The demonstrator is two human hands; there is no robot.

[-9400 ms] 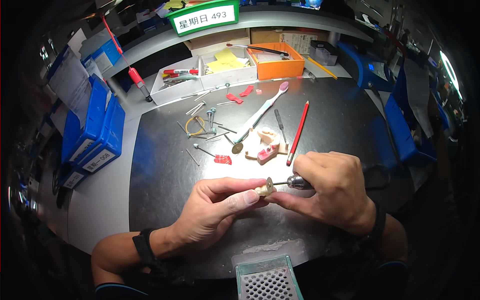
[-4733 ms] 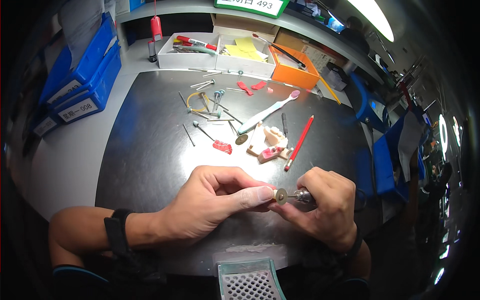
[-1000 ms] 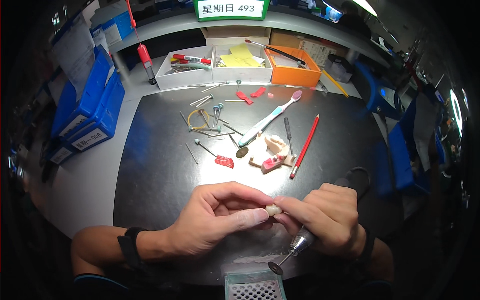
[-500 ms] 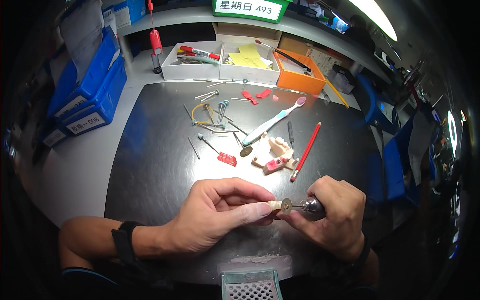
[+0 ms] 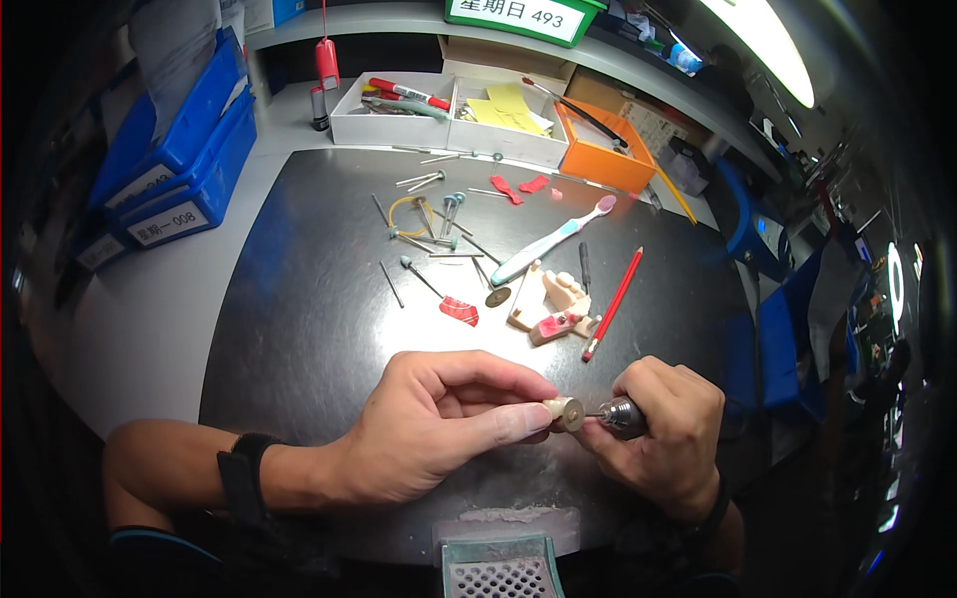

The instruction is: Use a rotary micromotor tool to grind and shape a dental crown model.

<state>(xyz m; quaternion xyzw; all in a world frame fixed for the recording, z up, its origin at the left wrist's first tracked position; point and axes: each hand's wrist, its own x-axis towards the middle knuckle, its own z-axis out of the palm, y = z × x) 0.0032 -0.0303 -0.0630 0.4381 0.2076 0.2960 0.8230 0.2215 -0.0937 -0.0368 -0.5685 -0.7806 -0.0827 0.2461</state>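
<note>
Between thumb and fingers, my left hand (image 5: pixel 429 434) pinches a small cream-coloured dental piece (image 5: pixel 551 407); the fingers cover most of it. My right hand (image 5: pixel 666 429) is wrapped round a metal rotary handpiece (image 5: pixel 623 414). A thin round cutting disc (image 5: pixel 572 414) on its shaft sits right against the free end of the dental piece. Whether it touches, I cannot tell. Beyond the hands stands a cream dental model (image 5: pixel 564 291) with a pink part (image 5: pixel 554 327). A red pencil (image 5: pixel 615 304) and a loose flat disc (image 5: pixel 498 297) lie near it.
A toothbrush (image 5: pixel 548 244), several burs (image 5: pixel 449 214) and red scraps (image 5: pixel 459 311) lie on the dark work surface (image 5: pixel 299 299). White boxes (image 5: pixel 389 125) and an orange box (image 5: pixel 603 154) line the back. Blue trays (image 5: pixel 169 224) stand left. A perforated grate (image 5: pixel 503 573) sits at the front edge.
The whole view has shifted and tilted a little. The dental piece and the disc have turned slightly in my hands, and the disc's flat face shows at a different angle. Both grips are unchanged.
</note>
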